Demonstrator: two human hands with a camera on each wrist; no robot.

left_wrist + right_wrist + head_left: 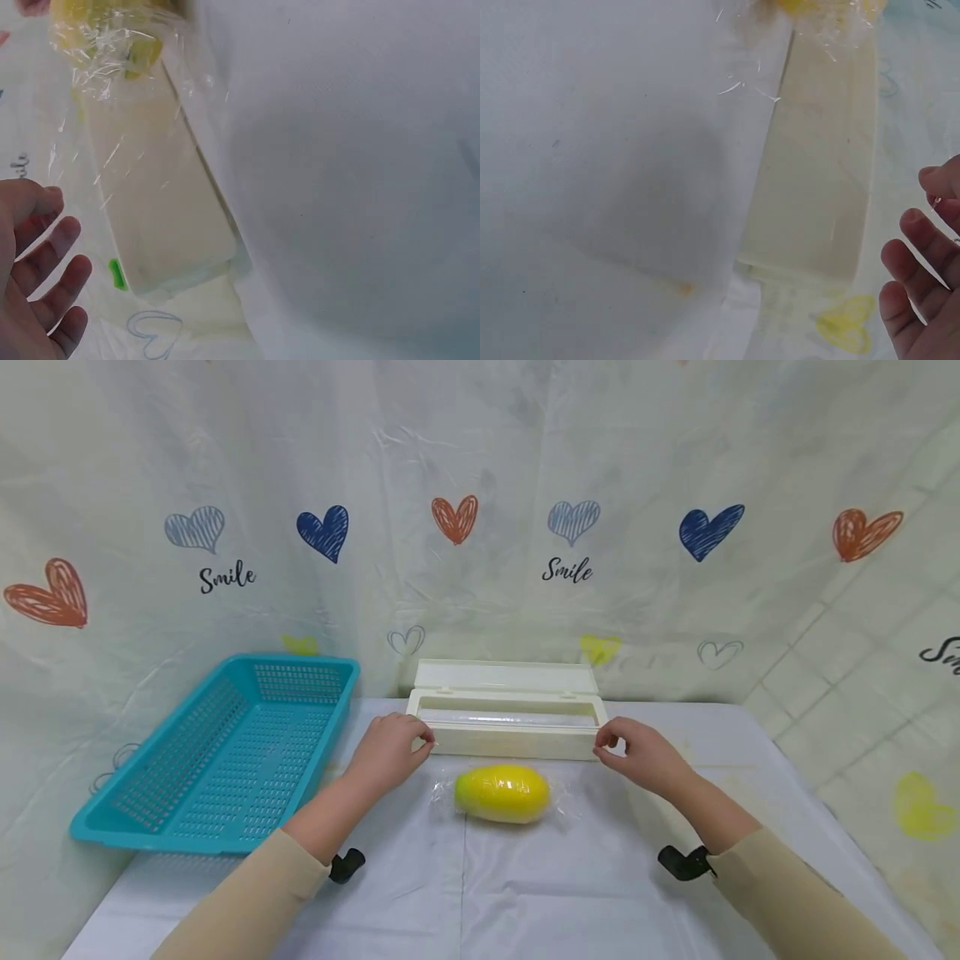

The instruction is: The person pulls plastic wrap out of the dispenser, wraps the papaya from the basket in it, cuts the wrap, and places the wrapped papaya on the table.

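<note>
A white cling film box [517, 743] stands at the back of the table with its lid [506, 677] raised and a film roll [510, 718] inside. At its left front corner, my left hand [390, 747] pinches clear film between thumb and forefinger, the other fingers loosely bent. My right hand [637, 756] does likewise at the right corner; a glint of film shows at its fingertips [932, 180]. In front of the box lies a yellow oval fruit [504, 793] with a greenish left end, wrapped in cling film [566, 797] that sticks out crumpled at both ends.
To the left stands a blue plastic basket [210, 760] with slotted walls, its rim close to my left forearm. A white cloth [570, 877] covers the table. Behind hangs a pale curtain [510, 460] printed with hearts and lettering.
</note>
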